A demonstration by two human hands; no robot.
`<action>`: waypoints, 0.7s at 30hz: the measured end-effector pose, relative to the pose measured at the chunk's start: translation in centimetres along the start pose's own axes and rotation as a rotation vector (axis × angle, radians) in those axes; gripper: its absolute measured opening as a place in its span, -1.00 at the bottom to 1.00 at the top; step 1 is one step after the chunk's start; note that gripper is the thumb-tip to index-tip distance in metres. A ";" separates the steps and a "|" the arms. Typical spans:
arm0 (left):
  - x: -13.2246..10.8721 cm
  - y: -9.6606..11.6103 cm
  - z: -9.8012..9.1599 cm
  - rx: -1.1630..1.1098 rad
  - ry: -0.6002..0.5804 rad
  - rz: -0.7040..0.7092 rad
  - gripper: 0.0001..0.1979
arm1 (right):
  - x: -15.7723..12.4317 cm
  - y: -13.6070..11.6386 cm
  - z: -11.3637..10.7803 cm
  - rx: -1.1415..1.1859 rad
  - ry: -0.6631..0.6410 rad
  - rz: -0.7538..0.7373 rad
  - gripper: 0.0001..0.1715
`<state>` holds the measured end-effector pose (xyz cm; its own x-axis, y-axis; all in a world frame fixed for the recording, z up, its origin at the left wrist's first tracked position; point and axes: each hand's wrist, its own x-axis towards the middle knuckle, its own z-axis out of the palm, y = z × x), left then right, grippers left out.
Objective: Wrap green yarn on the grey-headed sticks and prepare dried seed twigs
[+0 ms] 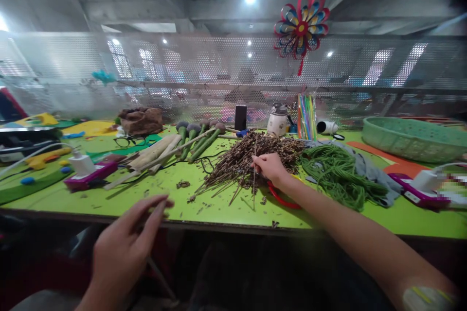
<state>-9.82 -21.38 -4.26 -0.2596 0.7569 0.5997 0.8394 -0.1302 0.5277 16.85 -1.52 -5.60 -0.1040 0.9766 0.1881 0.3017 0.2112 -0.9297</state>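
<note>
Hands at a pile of dry twigs on a green bench

Left hand (124, 248), nearest, pinches a thin stem (155, 265) between loosely closed fingers; a slack pinch could drop it. Right hand (269, 167) reaches to the twig pile (251, 158) mid-bench, fingers closed on one twig; pulling may snag neighbours, scattering them toward red scissors (279, 197).

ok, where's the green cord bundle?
Head view, right of centre on the table: the green cord bundle lies between the twig pile and the grey cloth.
</note>
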 end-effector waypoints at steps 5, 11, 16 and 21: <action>13.3 3.1 7.7 -0.142 -0.355 -0.010 -0.49 | -0.5 -0.2 0.4 0.124 -0.073 0.154 -0.64; 16.9 2.4 14.7 -0.168 -0.658 -0.097 -0.44 | -0.5 -0.3 0.6 0.192 -0.246 0.296 -0.63; 16.4 1.8 15.5 -0.274 -0.798 -0.164 -0.60 | 0.1 -0.3 1.0 0.262 -0.292 0.336 -0.69; 16.4 1.4 15.7 -0.465 -0.872 -0.260 -0.57 | 0.4 -0.3 1.2 0.338 -0.284 0.352 -0.71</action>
<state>-5.37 0.93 -3.13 0.1865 0.9756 -0.1154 0.4895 0.0096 0.8719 15.53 -1.24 -5.61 -0.3170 0.9269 -0.2010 0.0486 -0.1957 -0.9795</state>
